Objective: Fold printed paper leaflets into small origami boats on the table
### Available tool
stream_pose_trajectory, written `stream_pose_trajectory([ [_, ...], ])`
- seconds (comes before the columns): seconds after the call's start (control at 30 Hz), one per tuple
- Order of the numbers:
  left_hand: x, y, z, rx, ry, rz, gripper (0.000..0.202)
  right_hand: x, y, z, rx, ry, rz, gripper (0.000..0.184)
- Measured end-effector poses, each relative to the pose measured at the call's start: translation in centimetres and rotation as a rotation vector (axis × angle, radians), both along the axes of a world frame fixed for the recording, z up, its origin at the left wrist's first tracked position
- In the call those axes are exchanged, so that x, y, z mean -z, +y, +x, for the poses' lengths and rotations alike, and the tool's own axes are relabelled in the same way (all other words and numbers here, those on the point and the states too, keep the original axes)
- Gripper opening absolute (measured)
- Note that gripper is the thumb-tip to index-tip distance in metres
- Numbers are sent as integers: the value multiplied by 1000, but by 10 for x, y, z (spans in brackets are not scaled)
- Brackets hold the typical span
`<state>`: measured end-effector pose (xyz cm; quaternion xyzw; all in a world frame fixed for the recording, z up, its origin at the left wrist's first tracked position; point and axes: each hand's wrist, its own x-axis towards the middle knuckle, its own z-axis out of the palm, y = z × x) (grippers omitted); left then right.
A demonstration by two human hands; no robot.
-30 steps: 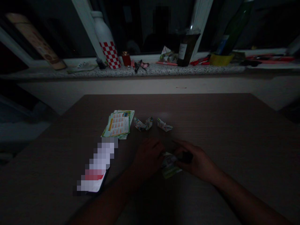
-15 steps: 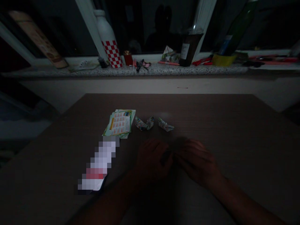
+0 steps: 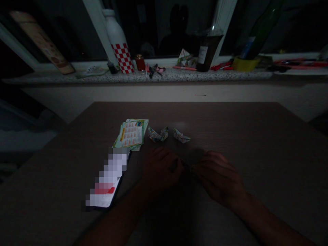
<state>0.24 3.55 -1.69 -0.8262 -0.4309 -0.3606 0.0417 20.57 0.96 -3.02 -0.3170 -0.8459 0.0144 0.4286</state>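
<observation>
In the dim light, my left hand (image 3: 162, 167) and my right hand (image 3: 219, 176) face each other low over the table. Between their pinched fingertips runs a small thin piece of paper (image 3: 186, 164), mostly hidden and too dark to show its folds. Just beyond my fingers stand folded paper shapes made from printed sheets: a two-peaked one (image 3: 158, 135) and a smaller boat-like one (image 3: 181, 136). A stack of printed paper sheets (image 3: 131, 135) lies to the left of them.
A lit phone (image 3: 109, 181) with a blurred screen lies left of my left forearm. On the stone windowsill (image 3: 169, 78) stand a red-and-white checked bottle (image 3: 120, 48), a small red jar (image 3: 140, 63), a dark plastic cup (image 3: 208, 51) and a yellow pot (image 3: 245, 64).
My hands have drawn slightly apart, the left one shifting left. More of the thin piece of paper now shows between the fingertips. The folded shapes and sheets stay put.
</observation>
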Motion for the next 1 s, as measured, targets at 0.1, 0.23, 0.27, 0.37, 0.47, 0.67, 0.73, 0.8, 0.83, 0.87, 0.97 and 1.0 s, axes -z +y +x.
stream_pose_trajectory([
  [0.1,1,5,-7,-36,-60,15,13,-2,0,1,17,22,-10,24],
  [0.23,-1,5,-9,24,-73,26,12,-6,0,2,53,48,-33,22],
  [0.27,-2,4,-8,60,-62,27,12,-7,-1,2,68,52,-37,23],
  [0.37,-4,-5,-2,186,-5,16,12,-8,-1,0,86,64,-39,24],
  [0.47,-4,-15,4,312,93,22,13,-6,-1,-2,100,66,-28,21],
  [0.67,-4,-18,3,391,90,66,16,-1,10,15,297,60,-9,10],
  [0.73,-4,-18,2,379,77,55,18,-1,13,22,377,45,-25,5],
  [0.8,-4,-17,1,355,54,54,18,-1,14,26,422,61,-53,4],
  [0.83,-3,-17,2,338,37,60,17,-1,13,26,430,73,-75,5],
  [0.87,-3,-17,2,321,25,63,16,-2,12,25,432,85,-98,6],
  [0.97,0,-15,3,243,-15,41,15,-2,6,18,444,102,-148,10],
  [1.0,0,-14,3,211,-30,23,15,-2,4,16,448,106,-154,11],
])
